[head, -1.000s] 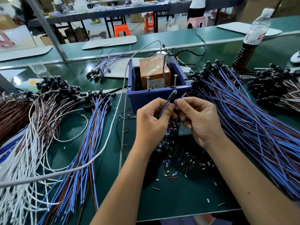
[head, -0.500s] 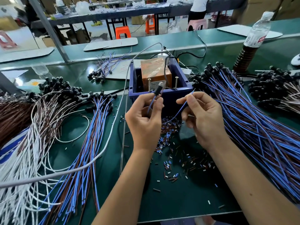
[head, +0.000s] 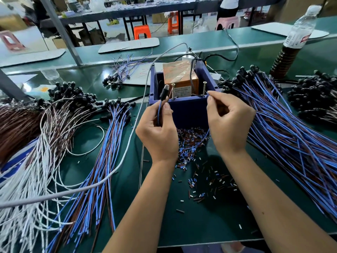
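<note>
In the middle of the frame, the left hand [head: 157, 132] gripped a blue wire [head: 159, 112], its black cap [head: 164, 92] pointing up. The right hand [head: 228, 123] pinched the wire's other end beside the blue box [head: 189, 114]. Cut sleeve bits [head: 189, 143] littered the desk [head: 200, 225] below.

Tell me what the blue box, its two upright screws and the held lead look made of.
Blue box: moulded plastic, probably; even matte colour, thick walls.
Two screws: metal; bright shine, visible threads.
Lead: likely wire in blue plastic insulation, smooth and bending; its black cap could be plastic or rubber, unclear.
</note>
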Action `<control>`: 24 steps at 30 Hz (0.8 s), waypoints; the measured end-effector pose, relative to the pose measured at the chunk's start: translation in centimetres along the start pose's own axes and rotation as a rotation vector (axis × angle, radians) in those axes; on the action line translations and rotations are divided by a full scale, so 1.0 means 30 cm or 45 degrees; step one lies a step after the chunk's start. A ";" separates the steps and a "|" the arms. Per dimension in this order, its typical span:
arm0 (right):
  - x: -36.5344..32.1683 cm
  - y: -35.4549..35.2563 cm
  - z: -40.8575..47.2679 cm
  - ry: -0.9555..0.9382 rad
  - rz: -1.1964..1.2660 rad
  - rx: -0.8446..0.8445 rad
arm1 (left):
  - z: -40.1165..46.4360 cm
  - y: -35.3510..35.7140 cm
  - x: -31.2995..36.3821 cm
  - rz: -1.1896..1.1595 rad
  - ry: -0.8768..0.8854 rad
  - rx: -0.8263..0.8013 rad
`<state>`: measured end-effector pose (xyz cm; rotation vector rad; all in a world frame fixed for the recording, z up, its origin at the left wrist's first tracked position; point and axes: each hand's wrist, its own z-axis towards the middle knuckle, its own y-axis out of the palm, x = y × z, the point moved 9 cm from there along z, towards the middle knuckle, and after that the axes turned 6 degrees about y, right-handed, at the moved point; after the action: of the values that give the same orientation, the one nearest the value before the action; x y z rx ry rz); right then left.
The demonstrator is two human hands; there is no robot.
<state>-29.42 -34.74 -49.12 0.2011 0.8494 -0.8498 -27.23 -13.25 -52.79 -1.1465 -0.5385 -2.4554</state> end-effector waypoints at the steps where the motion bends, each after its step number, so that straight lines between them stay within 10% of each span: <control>1: -0.003 0.002 -0.005 -0.007 -0.003 -0.008 | -0.001 -0.001 -0.005 0.002 -0.016 0.010; 24: -0.011 -0.001 -0.013 -0.012 0.023 -0.013 | -0.010 -0.001 -0.002 0.011 -0.089 0.009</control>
<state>-29.79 -34.40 -49.14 0.1957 0.8415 -0.8287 -27.40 -13.34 -53.00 -1.2329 -0.5613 -2.4116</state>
